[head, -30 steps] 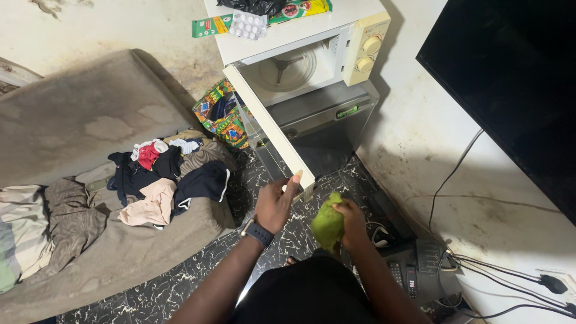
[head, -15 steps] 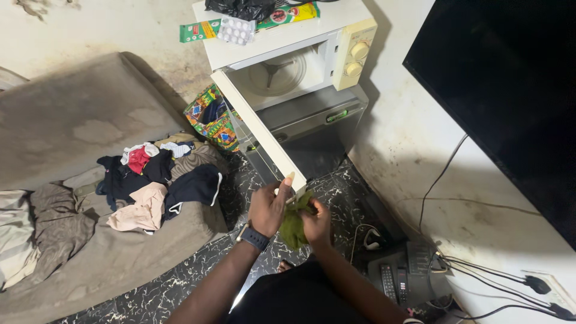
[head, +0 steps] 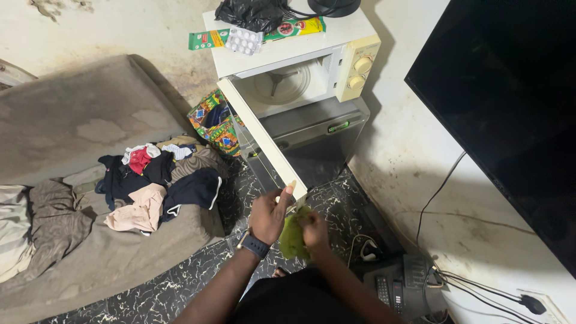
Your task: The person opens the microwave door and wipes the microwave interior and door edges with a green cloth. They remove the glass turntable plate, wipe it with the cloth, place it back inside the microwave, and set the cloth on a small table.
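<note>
Here, in the head view, your left hand (head: 268, 215) reaches up to the free end of the open microwave door (head: 264, 141), fingers curled with the forefinger stretched up along the door's outer corner, touching it. A dark watch (head: 254, 245) sits on that wrist. Your right hand (head: 313, 230) is just beside it, fingers pinched on a green cloth (head: 293, 239), which hangs between the two hands below the door's end, above the dark marbled floor (head: 180, 288). The microwave (head: 300, 66) stands on a grey cabinet (head: 312, 138); a blister pack (head: 243, 41) and a black bag (head: 249, 13) lie on its top near the back edge. A heap of clothes (head: 159, 183) lies on the couch (head: 72, 132) at your left, near its front edge. A dark screen (head: 510, 114) hangs at your right, with cables (head: 480, 285) on the floor below it.
</note>
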